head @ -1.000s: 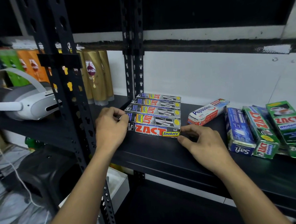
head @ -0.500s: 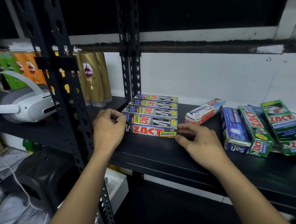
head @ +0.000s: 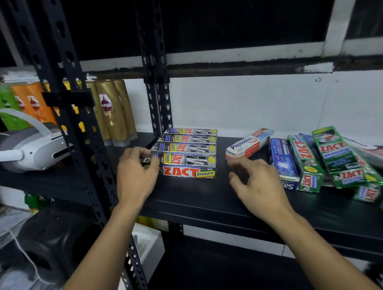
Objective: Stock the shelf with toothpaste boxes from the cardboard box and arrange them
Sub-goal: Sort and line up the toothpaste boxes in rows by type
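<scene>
Where five ZACT Smokers boxes lie in a tight front-to-back row at the left end of the black shelf, the left hand pinches the left ends of the front boxes with curled fingers. The right hand hovers over the shelf, fingers loosely spread and holding nothing, just in front of the Pepsodent box.

We have a single view, worn on the head; it faces forward and down, close on the shelf at its front edge; toothpaste boxes sit mid-frame; forearms enter from below.
</scene>
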The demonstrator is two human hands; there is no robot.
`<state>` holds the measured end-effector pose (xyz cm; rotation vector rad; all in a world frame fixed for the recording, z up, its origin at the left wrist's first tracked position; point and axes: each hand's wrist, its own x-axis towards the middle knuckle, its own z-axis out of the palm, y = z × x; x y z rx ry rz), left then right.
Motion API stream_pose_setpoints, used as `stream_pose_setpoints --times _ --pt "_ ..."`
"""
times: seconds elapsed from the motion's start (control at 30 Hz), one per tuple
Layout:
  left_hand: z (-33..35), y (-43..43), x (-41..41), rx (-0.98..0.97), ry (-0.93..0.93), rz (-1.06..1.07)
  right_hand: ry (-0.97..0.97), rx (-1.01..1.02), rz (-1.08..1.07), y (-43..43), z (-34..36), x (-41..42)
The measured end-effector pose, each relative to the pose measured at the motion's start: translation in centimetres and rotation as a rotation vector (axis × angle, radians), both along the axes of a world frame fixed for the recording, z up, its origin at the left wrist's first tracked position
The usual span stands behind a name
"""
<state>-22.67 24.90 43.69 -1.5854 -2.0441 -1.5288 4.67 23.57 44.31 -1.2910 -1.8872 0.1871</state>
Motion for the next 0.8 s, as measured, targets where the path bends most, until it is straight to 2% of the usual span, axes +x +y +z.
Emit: stream_pose_setpoints --times 0.13,0.23,0.3,0.37,0.47,0.53,0.7,0.8 --pt "-0.5 -1.8 3.8 -0.078 0.238 0.102 -0.186 0.302 -0.096 -1.5 -0.1 4.9" --pt "0.2 -2.9 8.6 0.017 0.393 0.115 -0.245 0.481 -0.237 -1.5 0.2 9.0" --pt "1.0 -2.8 11.9 0.095 0.42 0.041 -0.304 0.529 -0.329 -1.5 0.0 11.5" --pt "1.8 -2.3 15.1 0.104 0.378 -0.199 -0.336 0.493 -0.39 -1.5 -0.7 13.5" --pt "1.9 -0.6 19.8 -0.071 0.217 -0.606 -0.357 0.395 -0.41 -1.4 -1.5 14.5" --pt "0.9 0.9 22.0 -0.181 0.172 -0.731 -0.385 0.358 -0.412 -1.3 -1.6 14.5" --pt "-0.6 2.7 23.3 -0.393 0.2 -0.767 -0.449 0.294 -0.439 -1.6 -1.7 14.2" --pt "0.0 1.4 22.9 -0.273 0.212 -0.682 -0.439 0.284 -0.441 -1.6 -1.7 14.2"
